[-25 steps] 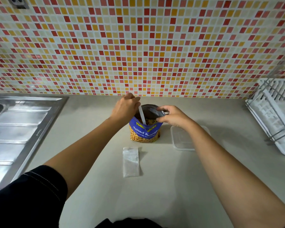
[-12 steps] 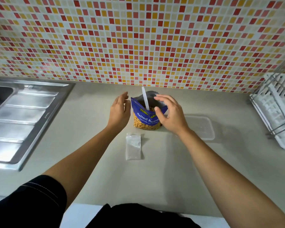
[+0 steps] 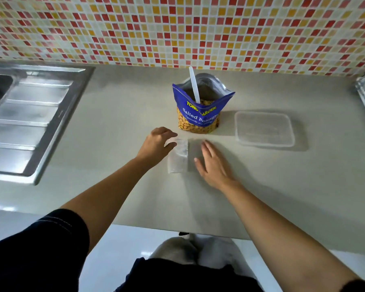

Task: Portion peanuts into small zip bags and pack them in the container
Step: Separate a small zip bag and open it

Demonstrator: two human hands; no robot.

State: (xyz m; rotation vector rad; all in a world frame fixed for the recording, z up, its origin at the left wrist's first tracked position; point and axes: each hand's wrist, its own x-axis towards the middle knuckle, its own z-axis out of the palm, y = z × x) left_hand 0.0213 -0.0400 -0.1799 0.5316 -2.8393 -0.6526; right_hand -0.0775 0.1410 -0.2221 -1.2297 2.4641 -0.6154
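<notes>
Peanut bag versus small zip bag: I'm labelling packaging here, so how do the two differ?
The peanut bag stands upright and open, a white handle poking out; the small zip bag lies flat. The peanut bag is blue, printed and bigger; the small zip bag is clear and looks empty. Both rest on the counter.

"Salted Peanuts" and a partly legible brand on peanut bag [image 3: 198, 116]

hands [image 3: 156, 145] off pouch [image 3: 198, 116], down to zip bag [image 3: 178, 160]
</notes>
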